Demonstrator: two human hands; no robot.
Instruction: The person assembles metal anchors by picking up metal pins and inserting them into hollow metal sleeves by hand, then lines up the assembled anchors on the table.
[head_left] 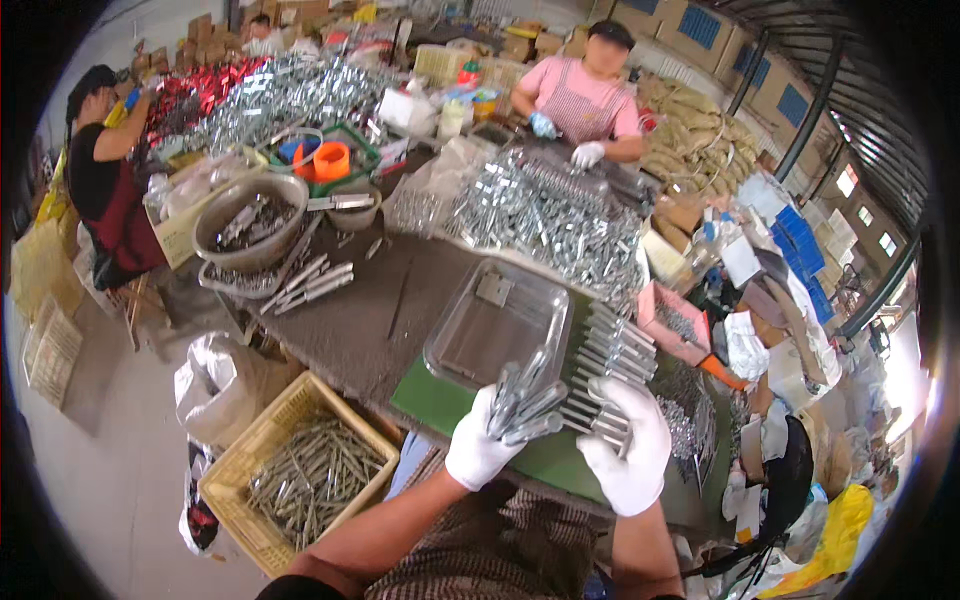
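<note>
My left hand, in a white glove, is closed round a bunch of silvery metal rods with thicker ends, held above the green board's front edge. To its right, a row of similar rods lies side by side on the green board. My right hand, also gloved in white, is at the near end of that row. Its thumb and fingers are apart, with the nearest rods between them; whether they touch is unclear. Just beyond my left hand sits a clear plastic tray with a small flat metal piece in it.
A heap of metal parts covers the table's far side, before a person in pink. A pink bin stands at the right. Basins of parts stand left. A yellow crate of rods is below the table's left edge.
</note>
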